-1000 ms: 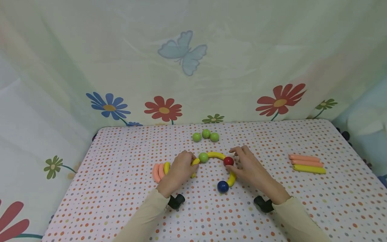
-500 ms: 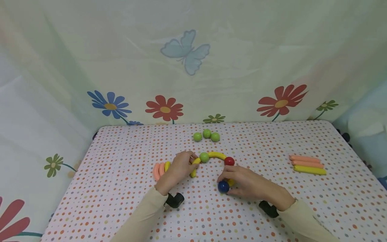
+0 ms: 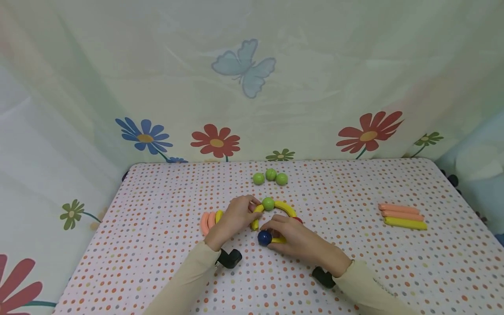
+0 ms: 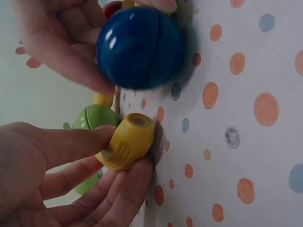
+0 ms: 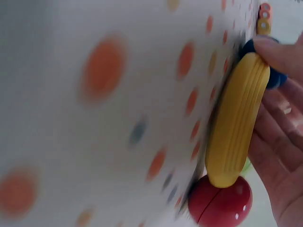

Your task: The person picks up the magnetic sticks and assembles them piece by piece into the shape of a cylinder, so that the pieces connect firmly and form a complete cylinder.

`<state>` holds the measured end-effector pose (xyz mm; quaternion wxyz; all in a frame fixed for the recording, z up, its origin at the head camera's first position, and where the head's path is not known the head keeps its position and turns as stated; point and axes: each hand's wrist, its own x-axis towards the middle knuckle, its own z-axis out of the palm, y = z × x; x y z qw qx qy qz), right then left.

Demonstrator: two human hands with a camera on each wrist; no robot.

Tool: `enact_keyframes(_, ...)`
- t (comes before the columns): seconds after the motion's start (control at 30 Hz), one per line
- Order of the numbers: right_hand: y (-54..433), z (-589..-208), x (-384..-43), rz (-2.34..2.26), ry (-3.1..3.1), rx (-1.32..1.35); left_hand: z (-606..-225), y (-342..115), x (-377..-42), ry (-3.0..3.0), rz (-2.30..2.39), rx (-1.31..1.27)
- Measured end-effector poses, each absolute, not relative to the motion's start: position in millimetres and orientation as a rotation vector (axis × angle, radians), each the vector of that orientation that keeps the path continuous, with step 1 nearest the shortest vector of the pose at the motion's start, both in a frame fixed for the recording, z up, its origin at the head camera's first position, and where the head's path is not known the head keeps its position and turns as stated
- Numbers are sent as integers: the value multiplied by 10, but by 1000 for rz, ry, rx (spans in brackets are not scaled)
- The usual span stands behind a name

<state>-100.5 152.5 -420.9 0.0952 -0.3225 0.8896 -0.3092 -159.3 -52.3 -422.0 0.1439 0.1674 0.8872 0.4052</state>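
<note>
My left hand [image 3: 235, 216] pinches a short yellow curved rod [image 4: 130, 142] between thumb and fingers; its free end shows a grey round inset. A green ball [image 3: 268, 203] joins that rod to another yellow curved rod [image 3: 285, 208], which leads to a red ball [image 5: 222, 203]. From the red ball runs a further yellow rod [image 5: 239, 120], ending at a dark blue ball [image 3: 264, 238]. Thumb and fingers of my right hand [image 3: 299, 236] grip the blue ball, which is close to the left rod's free end. The right hand covers part of the red ball in the head view.
Three green balls [image 3: 271, 174] sit together farther back on the dotted table [image 3: 165, 192]. Curved pink rods [image 3: 208, 222] and a yellow one lie beside my left hand. Straight pink sticks [image 3: 401, 211] and a yellow stick [image 3: 405, 223] are at the right. A curtain hangs behind.
My right hand has moved from the red ball down to the blue ball, gripped it and brought it left, swinging the chain's right side inward. The left hand keeps its hold.
</note>
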Motion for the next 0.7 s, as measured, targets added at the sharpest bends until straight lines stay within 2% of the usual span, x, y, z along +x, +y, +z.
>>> enact_keyframes(0.37,1271,-4272,-1040,-968,2719,-1050,-4197,-496,-1647,2557,1098,418)
enact_keyframes(0.7,1376,-4188,-1086,-1044,2709,-919,-4208,-470,-1622,2618,1042,416)
